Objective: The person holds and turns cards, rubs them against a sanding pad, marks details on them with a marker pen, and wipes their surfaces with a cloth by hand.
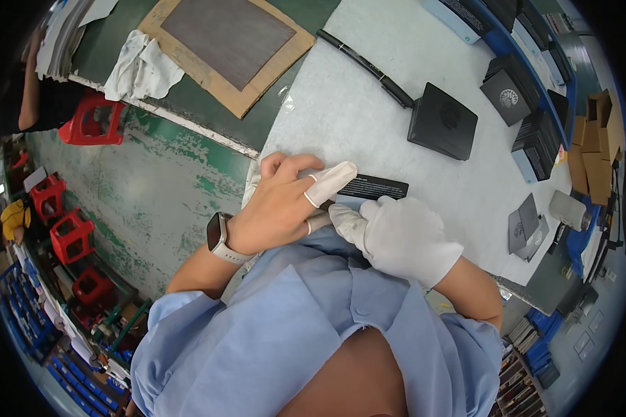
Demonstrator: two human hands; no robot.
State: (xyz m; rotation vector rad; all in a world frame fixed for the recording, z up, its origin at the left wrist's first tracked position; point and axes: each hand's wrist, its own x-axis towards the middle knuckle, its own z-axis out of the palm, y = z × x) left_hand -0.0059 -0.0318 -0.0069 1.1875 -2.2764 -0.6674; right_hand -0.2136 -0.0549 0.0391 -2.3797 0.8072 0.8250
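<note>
Close to my body, at the table's near edge, a flat black box (379,186) with small white print on its face is between my hands. My left hand (275,205) wears white finger cots and a watch with a light band; its covered index finger and thumb pinch the left end of the box. My right hand (410,240), in a white glove, grips the near side, thumb toward the left hand. The fingers hide much of the box, and a light blue part shows below the black face.
On the pale table mat (341,118) lie a black marker pen (368,69) and a stack of black cards or sleeves (443,121). Several black-and-blue boxes (532,149) stand right, beside a blue rack (490,35). A white cloth (142,66) and brown board (247,104) lie far left.
</note>
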